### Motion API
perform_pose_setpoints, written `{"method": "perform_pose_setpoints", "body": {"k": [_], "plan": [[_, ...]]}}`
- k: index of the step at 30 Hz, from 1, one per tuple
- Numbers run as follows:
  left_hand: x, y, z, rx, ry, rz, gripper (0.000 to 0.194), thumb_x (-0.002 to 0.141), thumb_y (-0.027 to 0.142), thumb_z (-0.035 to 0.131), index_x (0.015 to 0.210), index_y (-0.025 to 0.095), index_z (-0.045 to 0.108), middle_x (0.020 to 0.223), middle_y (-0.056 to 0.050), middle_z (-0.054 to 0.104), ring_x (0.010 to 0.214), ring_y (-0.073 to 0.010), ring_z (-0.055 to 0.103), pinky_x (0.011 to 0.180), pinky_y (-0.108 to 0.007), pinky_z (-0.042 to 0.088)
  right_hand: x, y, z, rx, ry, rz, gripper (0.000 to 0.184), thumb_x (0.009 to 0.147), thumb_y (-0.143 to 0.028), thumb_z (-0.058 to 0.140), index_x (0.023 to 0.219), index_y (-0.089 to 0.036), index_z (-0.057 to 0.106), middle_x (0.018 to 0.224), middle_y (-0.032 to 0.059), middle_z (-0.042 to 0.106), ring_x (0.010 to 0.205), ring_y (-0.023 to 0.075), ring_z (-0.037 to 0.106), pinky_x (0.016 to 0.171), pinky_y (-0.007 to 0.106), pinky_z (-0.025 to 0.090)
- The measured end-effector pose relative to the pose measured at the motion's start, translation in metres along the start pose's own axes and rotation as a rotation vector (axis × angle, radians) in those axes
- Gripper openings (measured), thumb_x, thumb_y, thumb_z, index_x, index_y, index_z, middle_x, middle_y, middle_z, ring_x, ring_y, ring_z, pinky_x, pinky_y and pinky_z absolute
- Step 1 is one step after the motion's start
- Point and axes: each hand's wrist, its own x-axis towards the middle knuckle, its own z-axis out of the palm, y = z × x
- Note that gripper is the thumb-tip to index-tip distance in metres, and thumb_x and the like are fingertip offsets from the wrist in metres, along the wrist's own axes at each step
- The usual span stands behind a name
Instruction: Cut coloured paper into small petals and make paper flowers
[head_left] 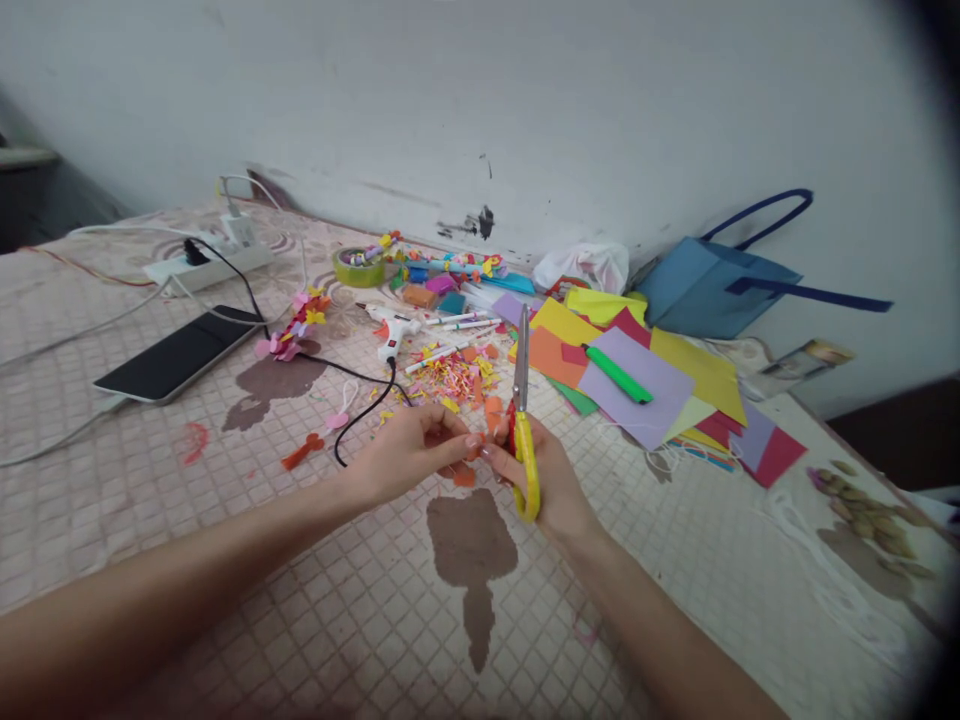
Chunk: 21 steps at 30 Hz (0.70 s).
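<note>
My left hand (405, 450) is closed in a pinch on a small piece of orange paper (475, 450). Close beside it, my right hand (561, 480) grips a pair of scissors (526, 465) with yellow and red handles, the blades pointing up and away from me. The right fingertips also meet at the orange paper, whose outline is partly hidden by the fingers. Just beyond the hands lies a heap of small coloured paper scraps (457, 380). A white glue gun (394, 330) rests behind it, its black cord curving towards my left hand.
Coloured paper sheets (637, 385) with a green marker (619, 375) spread to the right, near a blue bag (716, 285). On the left are a phone (180, 355), a power strip (210, 268) and a paper flower stick (296, 325). Green tape (358, 268) stands at the back.
</note>
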Motion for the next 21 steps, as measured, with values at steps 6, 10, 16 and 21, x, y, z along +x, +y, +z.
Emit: {"method": "perform_pose_setpoints", "body": {"k": [6,10,16,21], "plan": [[0.0021,0.0019,0.0014,0.003,0.001,-0.027,0.026,0.077,0.036,0.067,0.070,0.012,0.059,0.060,-0.001,0.067,0.055,-0.0089,0.063,0.054,-0.018,0.049,-0.0013,-0.0005,-0.0007,0.041,-0.009,-0.001,0.038,0.061,-0.034,0.078,0.077,-0.020,0.046,0.060,-0.0078,0.050,0.047,0.0058,0.041,0.044,0.020,0.033],[0.0010,0.0016,0.0023,-0.029,-0.024,-0.073,0.024,0.079,0.034,0.065,0.073,0.011,0.060,0.063,-0.002,0.069,0.058,-0.0098,0.065,0.058,-0.019,0.051,-0.0009,-0.0001,-0.0013,0.037,-0.004,0.007,0.037,0.062,-0.034,0.078,0.078,-0.020,0.047,0.064,-0.0063,0.054,0.049,0.0065,0.044,0.045,0.020,0.033],[-0.0018,-0.0021,0.0029,-0.119,-0.050,-0.072,0.025,0.078,0.036,0.066,0.075,0.012,0.060,0.068,-0.003,0.070,0.062,-0.0109,0.066,0.061,-0.021,0.051,-0.0023,0.0001,-0.0012,0.030,-0.007,0.032,0.037,0.063,-0.036,0.076,0.078,-0.020,0.047,0.062,-0.0070,0.052,0.047,0.0065,0.044,0.044,0.020,0.033],[-0.0042,-0.0033,0.0049,-0.198,-0.020,-0.155,0.024,0.077,0.034,0.068,0.076,0.012,0.059,0.070,-0.004,0.071,0.063,-0.0108,0.066,0.061,-0.021,0.050,-0.0028,0.0018,-0.0008,0.013,0.017,0.006,0.035,0.066,-0.036,0.075,0.078,-0.020,0.046,0.061,-0.0071,0.050,0.048,0.0061,0.041,0.044,0.020,0.032]]}}
